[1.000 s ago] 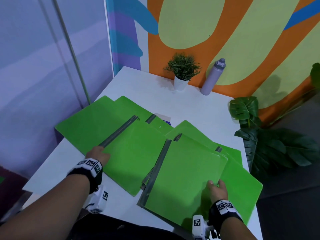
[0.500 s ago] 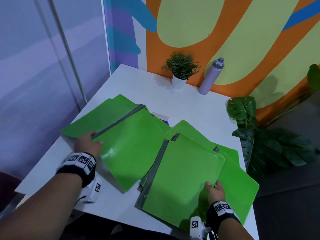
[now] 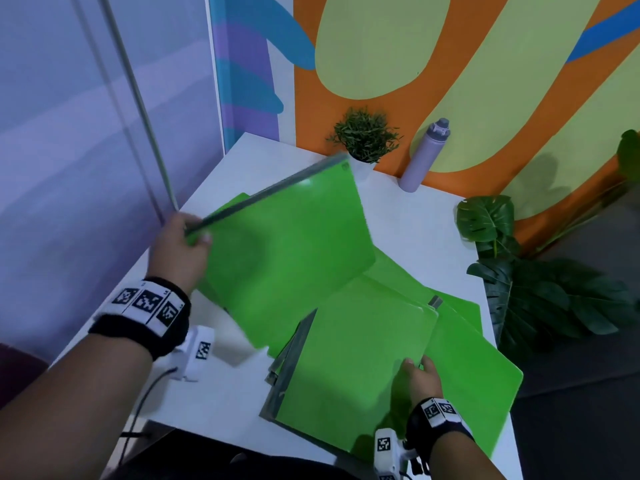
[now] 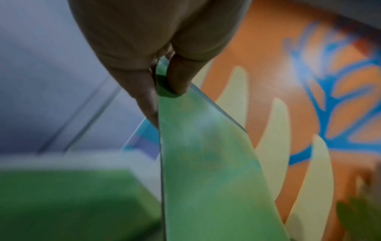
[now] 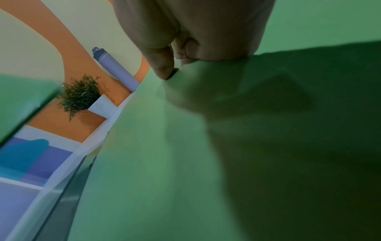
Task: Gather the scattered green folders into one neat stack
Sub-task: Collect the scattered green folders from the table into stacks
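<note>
My left hand (image 3: 180,247) pinches the near corner of a green folder (image 3: 287,258) at its grey spine and holds it tilted up above the white table (image 3: 415,216). The left wrist view shows thumb and fingers (image 4: 163,78) clamped on that folder (image 4: 206,163). My right hand (image 3: 420,375) grips the near right edge of the top folder (image 3: 353,368) of a loose pile, thumb on top (image 5: 164,71). More green folders (image 3: 478,382) fan out beneath it to the right. Another folder (image 3: 239,199) lies flat behind the raised one.
A small potted plant (image 3: 365,136) and a lilac bottle (image 3: 424,155) stand at the table's far edge by the painted wall. Large leafy plants (image 3: 540,292) crowd the table's right side. A metal pole (image 3: 138,98) rises at the left.
My left hand has lifted its folder off the table and swung it up and toward the right pile. The right hand has stayed on the pile's edge.
</note>
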The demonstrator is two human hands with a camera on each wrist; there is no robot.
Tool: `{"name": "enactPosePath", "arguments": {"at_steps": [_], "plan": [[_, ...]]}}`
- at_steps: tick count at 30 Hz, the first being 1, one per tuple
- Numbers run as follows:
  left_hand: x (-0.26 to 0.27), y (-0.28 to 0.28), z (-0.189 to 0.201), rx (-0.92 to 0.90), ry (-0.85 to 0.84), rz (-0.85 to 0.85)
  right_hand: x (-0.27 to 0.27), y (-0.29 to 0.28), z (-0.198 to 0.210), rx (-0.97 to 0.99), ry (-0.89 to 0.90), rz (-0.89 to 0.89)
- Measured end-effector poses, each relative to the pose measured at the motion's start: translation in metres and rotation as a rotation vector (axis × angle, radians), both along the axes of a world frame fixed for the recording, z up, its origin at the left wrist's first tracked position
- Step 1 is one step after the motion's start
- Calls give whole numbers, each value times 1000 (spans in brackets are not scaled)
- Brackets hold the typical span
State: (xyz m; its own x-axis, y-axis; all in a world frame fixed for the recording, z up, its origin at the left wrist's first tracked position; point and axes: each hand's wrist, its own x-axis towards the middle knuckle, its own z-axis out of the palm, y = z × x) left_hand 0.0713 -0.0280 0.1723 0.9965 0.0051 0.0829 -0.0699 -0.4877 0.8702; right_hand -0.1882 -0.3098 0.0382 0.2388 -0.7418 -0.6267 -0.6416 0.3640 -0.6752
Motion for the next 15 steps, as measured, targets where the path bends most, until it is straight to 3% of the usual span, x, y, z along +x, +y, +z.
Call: {"name": "enactPosePath", "arguments": {"at_steps": [2, 5, 11, 15], "plan": [[-6, -3, -32, -84, 319, -18, 6, 5, 2, 0, -29, 12], [-29, -6, -79, 30, 662, -133, 13, 13, 3, 72, -91, -26], [-83, -9, -138, 587, 723, -629, 21, 30, 6, 72, -108, 32], [-84, -14, -134, 443, 753, -608, 26, 28, 23, 56, -200, 61]]}}
